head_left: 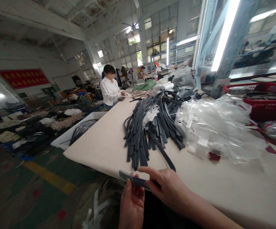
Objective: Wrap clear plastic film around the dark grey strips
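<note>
Near the table's front edge, my left hand (132, 200) pinches the end of a dark grey strap (139, 181) between thumb and fingers. A lighter grey piece (124, 174) shows at the strap's tip; I cannot tell if it is a cover or part of the strap. My right hand (166, 187) is closed round the same strap a little further right, its index finger stretched out to the left. Beyond my hands lies a large pile of dark grey straps (138, 140), and one strap from it curves down toward my right hand.
The pale table (99, 143) carries a heap of clear plastic bags (218, 127) at right. Behind it stands a red basket (268, 108). A white bin (63, 141) with straps is left of the table. Further back, a person in a white top (109, 89) works at the table.
</note>
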Tool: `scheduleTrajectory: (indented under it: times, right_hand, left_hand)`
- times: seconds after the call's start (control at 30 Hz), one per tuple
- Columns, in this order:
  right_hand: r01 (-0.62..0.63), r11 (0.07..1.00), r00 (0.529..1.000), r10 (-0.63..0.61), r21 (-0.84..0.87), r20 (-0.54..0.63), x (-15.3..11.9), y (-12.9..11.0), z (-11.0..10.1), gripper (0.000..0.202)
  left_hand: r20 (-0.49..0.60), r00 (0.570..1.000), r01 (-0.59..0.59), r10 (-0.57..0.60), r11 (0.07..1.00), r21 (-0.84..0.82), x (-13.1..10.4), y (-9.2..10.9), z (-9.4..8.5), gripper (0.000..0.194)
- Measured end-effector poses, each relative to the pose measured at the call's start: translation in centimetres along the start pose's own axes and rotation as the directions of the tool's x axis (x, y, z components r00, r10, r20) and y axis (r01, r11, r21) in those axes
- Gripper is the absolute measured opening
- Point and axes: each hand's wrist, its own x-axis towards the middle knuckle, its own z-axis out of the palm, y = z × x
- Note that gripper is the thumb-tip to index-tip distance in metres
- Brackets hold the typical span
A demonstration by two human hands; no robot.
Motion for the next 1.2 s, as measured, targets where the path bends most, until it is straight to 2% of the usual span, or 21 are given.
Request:
scheduleTrajectory:
  times: [0.1,0.17,0.2,0.23,0.33,0.4,0.47,0.53,0.6,0.63,0.67,0.73,0.8,0.87,0.97,1.03,1.13,1.2]
  right_hand:
    - [0.007,0.993,1.0,-0.004,-0.118,0.022,0.2,-0.6,0.7,0.033]
    - [0.009,0.991,0.999,-0.005,-0.131,0.034,0.3,-0.7,1.2,0.035]
    - [0.01,0.994,0.999,-0.005,-0.108,0.043,0.3,-0.6,1.1,0.038]
    - [0.007,0.997,0.998,-0.003,-0.072,0.055,0.2,-0.5,0.9,0.042]
    - [-0.02,1.0,0.996,0.019,0.013,0.087,-0.6,-0.1,-0.9,0.054]
    - [-0.039,0.999,0.995,0.041,-0.032,0.085,-0.9,0.0,-1.8,0.053]
    - [-0.023,0.993,0.997,0.032,-0.116,0.073,-0.9,-0.3,-1.8,0.049]
    - [0.031,0.988,0.997,-0.02,-0.149,0.075,-0.5,-0.8,-1.0,0.044]
    - [0.076,0.988,0.995,-0.066,-0.132,0.075,-0.1,-1.2,-0.3,0.043]
    - [0.084,0.991,0.995,-0.077,-0.108,0.07,-0.1,-1.3,-0.3,0.046]
    - [0.078,0.994,0.995,-0.073,-0.077,0.063,-0.2,-1.2,-0.5,0.05]
    - [0.044,0.999,0.998,-0.043,-0.016,0.054,-0.6,-0.9,-1.6,0.056]
    - [0.001,1.0,0.998,-0.001,-0.012,0.057,-1.0,-0.5,-2.6,0.057]
    - [-0.029,0.998,0.997,0.033,-0.057,0.066,-1.1,-0.5,-2.7,0.053]
    - [-0.018,0.997,0.996,0.025,-0.073,0.086,-0.7,-0.9,-1.7,0.043]
    - [-0.011,0.999,0.996,0.014,-0.033,0.091,-0.7,-0.9,-1.6,0.042]
    - [-0.067,0.997,0.993,0.063,0.034,0.095,-1.3,-0.6,-3.3,0.05]
    - [-0.101,0.995,0.99,0.1,0.008,0.103,-1.8,-0.4,-4.3,0.054]
  left_hand:
    - [0.15,0.983,0.101,-0.102,0.995,0.015,0.1,-1.5,-1.9,0.029]
    - [0.259,0.959,0.107,-0.115,0.993,0.045,0.2,-1.8,-2.6,0.027]
    - [0.278,0.954,0.104,-0.116,0.993,0.059,0.3,-1.5,-2.6,0.028]
    - [0.255,0.96,0.096,-0.111,0.993,0.069,0.3,-1.0,-2.4,0.028]
    - [0.063,0.998,0.026,-0.029,0.999,0.047,0.5,1.1,-1.5,0.031]
    - [-0.017,0.998,-0.065,0.066,0.997,0.034,0.5,2.0,-1.3,0.03]
    - [0.016,0.997,-0.072,0.071,0.996,0.046,0.4,1.6,-1.8,0.027]
    - [0.122,0.992,0.016,-0.025,0.998,0.069,0.3,0.5,-2.6,0.021]
    - [0.248,0.96,0.109,-0.13,0.989,0.095,0.3,-0.4,-3.2,0.015]
    - [0.277,0.948,0.132,-0.156,0.986,0.103,0.3,-0.5,-3.2,0.015]
    - [0.265,0.954,0.122,-0.143,0.988,0.096,0.4,-0.2,-3.1,0.016]
    - [0.147,0.988,0.044,-0.054,0.996,0.071,0.4,0.8,-2.7,0.022]
    - [0.037,0.998,-0.054,0.052,0.997,0.056,0.3,1.5,-2.3,0.028]
    - [0.058,0.998,-0.041,0.037,0.997,0.065,0.0,1.1,-2.3,0.028]
    - [0.229,0.969,0.068,-0.089,0.993,0.1,-0.3,-0.7,-2.5,0.017]
    - [0.267,0.957,0.089,-0.114,0.991,0.104,-0.2,-1.0,-2.5,0.018]
    - [0.133,0.991,0.013,-0.021,0.998,0.06,0.3,0.5,-2.0,0.027]
    - [0.058,0.997,-0.048,0.045,0.998,0.049,0.5,1.4,-1.8,0.03]
